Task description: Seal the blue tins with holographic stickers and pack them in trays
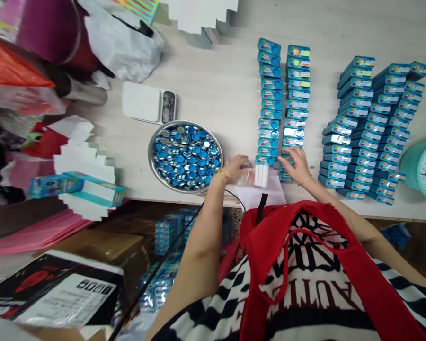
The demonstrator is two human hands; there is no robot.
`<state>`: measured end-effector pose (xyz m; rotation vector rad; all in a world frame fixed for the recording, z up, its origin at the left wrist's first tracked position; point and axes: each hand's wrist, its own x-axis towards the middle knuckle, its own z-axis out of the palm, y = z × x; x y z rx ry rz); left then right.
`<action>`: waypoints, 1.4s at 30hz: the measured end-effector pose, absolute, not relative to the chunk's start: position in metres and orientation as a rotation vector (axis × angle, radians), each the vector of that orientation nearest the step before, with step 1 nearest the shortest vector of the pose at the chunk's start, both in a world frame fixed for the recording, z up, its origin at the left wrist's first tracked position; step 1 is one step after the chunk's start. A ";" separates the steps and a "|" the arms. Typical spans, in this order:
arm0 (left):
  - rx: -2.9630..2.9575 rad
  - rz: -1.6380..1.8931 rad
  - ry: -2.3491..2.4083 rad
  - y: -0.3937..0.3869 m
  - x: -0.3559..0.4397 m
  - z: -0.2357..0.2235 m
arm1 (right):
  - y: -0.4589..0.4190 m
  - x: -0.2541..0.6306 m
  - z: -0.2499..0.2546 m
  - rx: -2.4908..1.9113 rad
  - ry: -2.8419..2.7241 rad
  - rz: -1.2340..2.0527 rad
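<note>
My left hand (238, 169) is just right of a steel bowl (149, 158) filled with small blue and silver round caps (188, 156). Motion smears its fingers, so any grip is hidden. Beside them lies a white ribbed block (261, 175), on a white sheet (279, 192) at the table's front edge. My right hand (297, 165) is over the near end of a row of small blue boxes (296, 102), its thumb and fingers apart. Another row of blue boxes with round discs on their ends (270, 102) runs alongside, ending by the white block.
Several more rows of blue boxes (364, 137) stand at right, before a turquoise tub (417, 168). A white scale (142, 102) lies behind the bowl. At left are an open blue carton (95, 189), a white plastic bag (124, 47) and stacked white card (202, 19).
</note>
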<state>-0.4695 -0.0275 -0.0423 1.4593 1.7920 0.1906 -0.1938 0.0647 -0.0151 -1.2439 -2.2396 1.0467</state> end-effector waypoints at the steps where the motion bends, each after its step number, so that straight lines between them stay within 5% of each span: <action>1: 1.427 0.201 1.729 -0.033 -0.467 -0.046 | 0.060 -0.205 -0.011 -1.207 -2.311 1.053; 10: 1.338 0.562 1.604 -0.058 -0.449 -0.031 | 0.057 -0.260 0.002 -1.035 -2.871 1.260; 32: 1.649 0.583 2.141 -0.086 -0.385 -0.033 | 0.073 -0.259 -0.016 -1.131 -2.887 1.223; 42: 1.795 0.635 2.023 -0.085 -0.376 -0.044 | 0.076 -0.259 -0.017 -1.267 -2.849 1.263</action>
